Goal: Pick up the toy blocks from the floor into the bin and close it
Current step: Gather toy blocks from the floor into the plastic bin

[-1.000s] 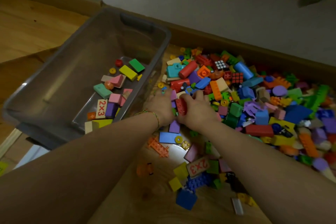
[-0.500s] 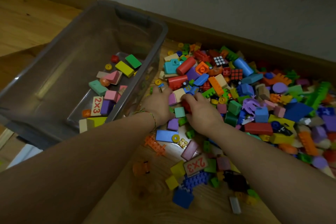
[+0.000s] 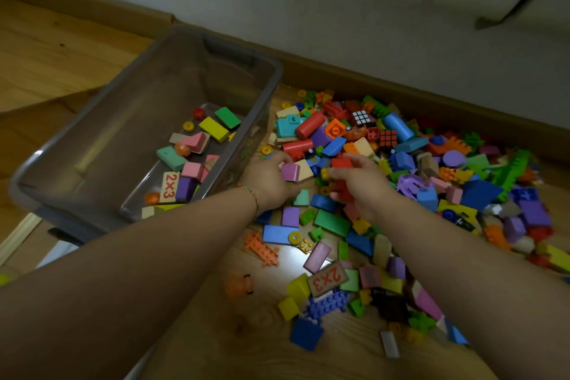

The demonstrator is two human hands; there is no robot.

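Left hand pinches a purple block, right hand clutches red bricks; loose grips could spill them beside the bin.

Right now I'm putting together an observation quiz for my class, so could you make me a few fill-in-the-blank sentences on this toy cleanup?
The left hand pinches a ____. The right hand grips a ____. The number tile in the bin reads ____.
Missing: purple block; red block; 2x3.
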